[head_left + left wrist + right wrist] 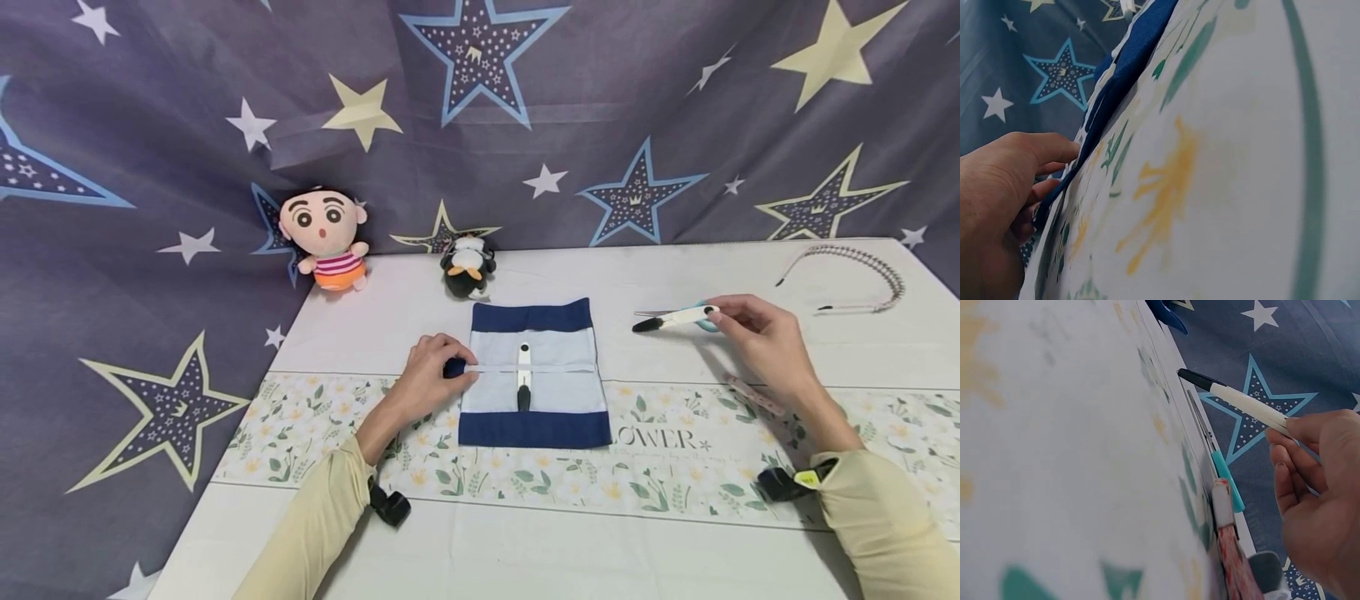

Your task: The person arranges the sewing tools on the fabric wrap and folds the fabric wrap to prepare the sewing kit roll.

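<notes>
A navy and pale-blue cloth (495, 392) lies flat in the middle of the table, with a thin white strip across it. On the cloth is a white marker (524, 358) with a black end, lying upright in the head view over the strip. My left hand (435, 367) pinches the cloth's left edge at a navy tab. To the right, my right hand (768, 337) holds a second white marker (1250, 406) by its back end between thumb and fingers, black tip pointing left. Behind it lie scissors (1227, 478) with light blue handles.
A pinkish slim item (753, 393) lies under the right hand. A headband (892, 279) rests at the back right. Toward the back left stand a doll (326, 233) and a penguin toy (467, 267) by the starry curtain (525, 75). A flower-print band crosses the tabletop (540, 542).
</notes>
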Motion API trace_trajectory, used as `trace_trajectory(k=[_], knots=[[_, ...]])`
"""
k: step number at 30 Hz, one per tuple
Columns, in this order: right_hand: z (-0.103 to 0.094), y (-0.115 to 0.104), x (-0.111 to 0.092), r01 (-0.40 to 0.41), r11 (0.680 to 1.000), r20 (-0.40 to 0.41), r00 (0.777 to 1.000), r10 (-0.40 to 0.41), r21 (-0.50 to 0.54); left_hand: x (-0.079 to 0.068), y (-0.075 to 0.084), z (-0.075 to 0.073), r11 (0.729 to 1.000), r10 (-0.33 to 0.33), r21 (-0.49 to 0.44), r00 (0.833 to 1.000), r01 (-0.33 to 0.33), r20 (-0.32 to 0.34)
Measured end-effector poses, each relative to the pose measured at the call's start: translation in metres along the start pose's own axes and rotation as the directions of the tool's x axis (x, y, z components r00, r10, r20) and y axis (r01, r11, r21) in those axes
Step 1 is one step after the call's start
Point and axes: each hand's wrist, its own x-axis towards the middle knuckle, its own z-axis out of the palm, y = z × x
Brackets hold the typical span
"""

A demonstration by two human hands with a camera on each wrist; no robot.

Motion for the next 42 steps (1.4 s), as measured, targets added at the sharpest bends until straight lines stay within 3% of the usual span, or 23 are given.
trace_trajectory(k=[7, 16, 26, 42], knots=[[0.004, -0.003, 0.003, -0.002, 0.999, -0.013, 1.000, 0.003, 0.043, 0.004, 0.005, 0.003, 0.997, 0.068, 0.034, 0.997, -0.069, 0.022], [0.014, -0.006, 0.013, 0.068, 0.986, -0.006, 0.998, -0.068, 0.153, 0.010, 0.012, 0.009, 0.989, 0.136, 0.049, 0.989, -0.138, 0.052], [0.034, -0.019, 0.019, 0.020, 0.969, 0.055, 0.998, -0.034, 0.245, 0.017, 0.018, 0.013, 0.970, 0.209, 0.117, 0.977, -0.213, 0.051], [0.081, -0.037, 0.033, 0.031, 0.958, 0.121, 0.990, -0.068, 0.285, 0.018, 0.019, 0.015, 0.966, 0.219, 0.130, 0.975, -0.222, 0.035]])
